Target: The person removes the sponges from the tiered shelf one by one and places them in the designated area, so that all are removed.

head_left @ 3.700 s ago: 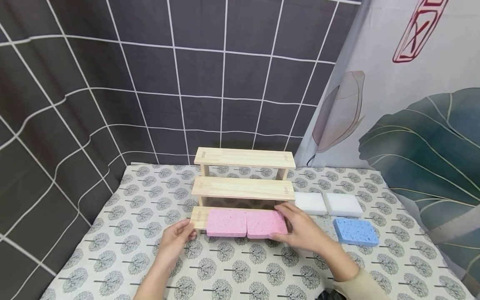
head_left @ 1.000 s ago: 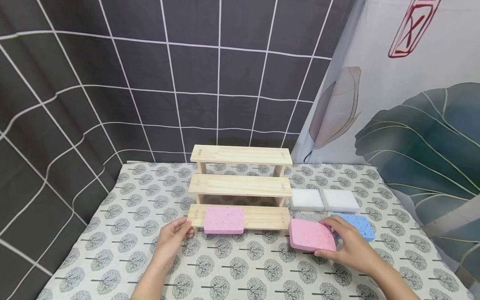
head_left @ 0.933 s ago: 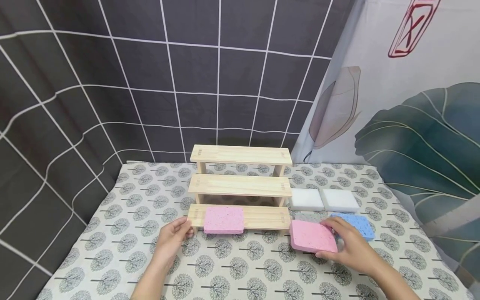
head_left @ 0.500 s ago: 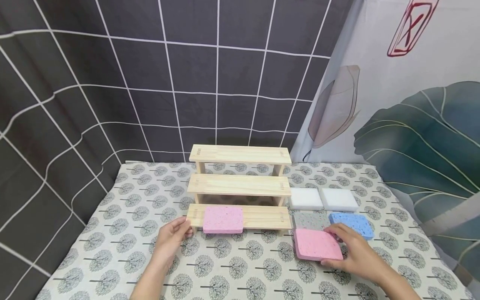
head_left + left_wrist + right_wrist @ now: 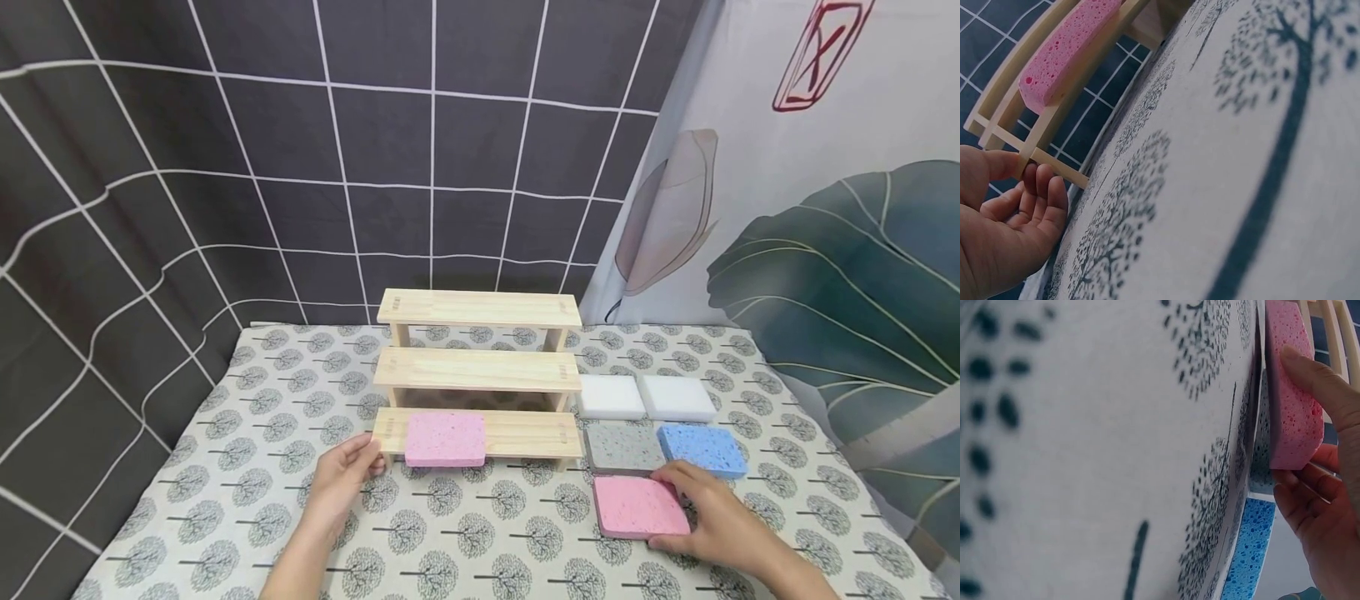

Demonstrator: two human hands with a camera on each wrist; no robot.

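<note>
In the head view, my right hand (image 5: 716, 512) grips the right edge of a pink sponge (image 5: 637, 507), close over the patterned cloth just in front of a grey sponge (image 5: 624, 447). The right wrist view shows the thumb along one edge of this sponge (image 5: 1294, 394) and the fingers at its end. My left hand (image 5: 343, 481) pinches the left end of the bottom board of a three-step wooden shelf (image 5: 528, 434). A second pink sponge (image 5: 446, 439) lies on that bottom board, left of its middle, its front edge overhanging slightly.
A blue sponge (image 5: 702, 450) lies right of the grey one. Behind them are two white sponges (image 5: 611, 397), side by side next to the shelf. A dark gridded curtain (image 5: 390, 142) hangs behind the table, and a pale printed curtain (image 5: 810, 208) hangs at the right.
My right hand has taken one pink sponge off the bottom board, moved it right, then lowered it toward the near side, uncovering the grey sponge. My left hand stays at the board's end.
</note>
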